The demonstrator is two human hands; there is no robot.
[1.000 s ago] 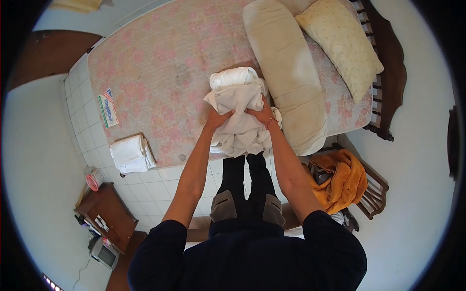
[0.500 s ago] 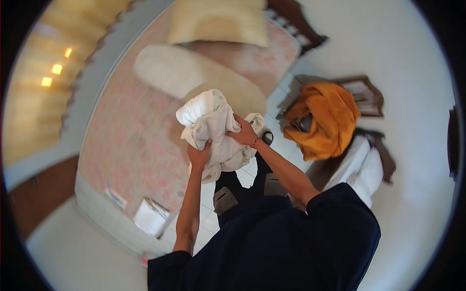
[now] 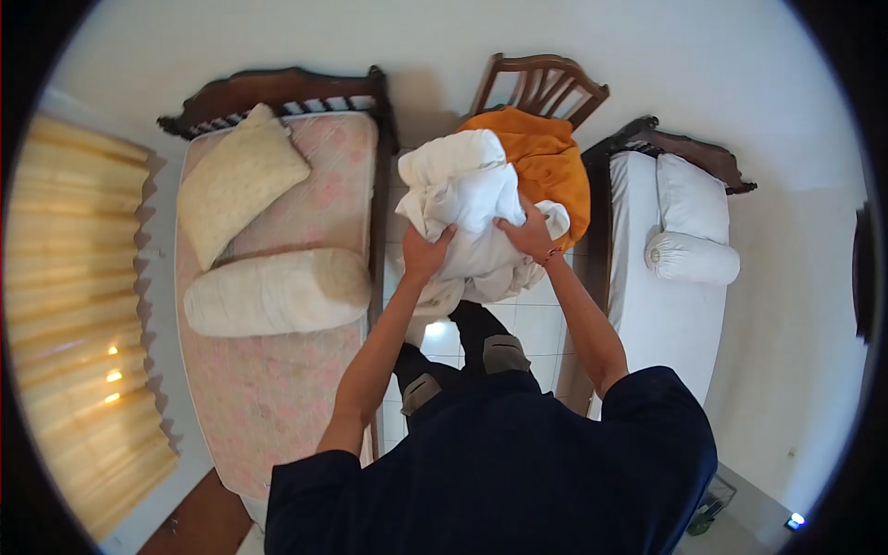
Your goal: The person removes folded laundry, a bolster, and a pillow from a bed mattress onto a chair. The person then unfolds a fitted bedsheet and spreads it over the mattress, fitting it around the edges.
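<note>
A bulky bundle of white bed sheets is held up in front of me, its rolled upper end and loose folds bunched together. My left hand grips its left side, fingers closed on the fabric. On the other side, my right hand is closed on the folds, thumb on top. Just behind the bundle, an orange blanket is draped over a wooden chair, and the bundle hides part of it.
To the left is a bed with a bare pink-patterned mattress, a cream pillow and a bolster. A white-sheeted bed stands right, with a white pillow and bolster. Yellow curtains hang far left.
My view has swung right, from the bare mattress toward the chair and the white-sheeted bed. Both hands keep their hold on the sheets, which are now in front of the orange blanket.
</note>
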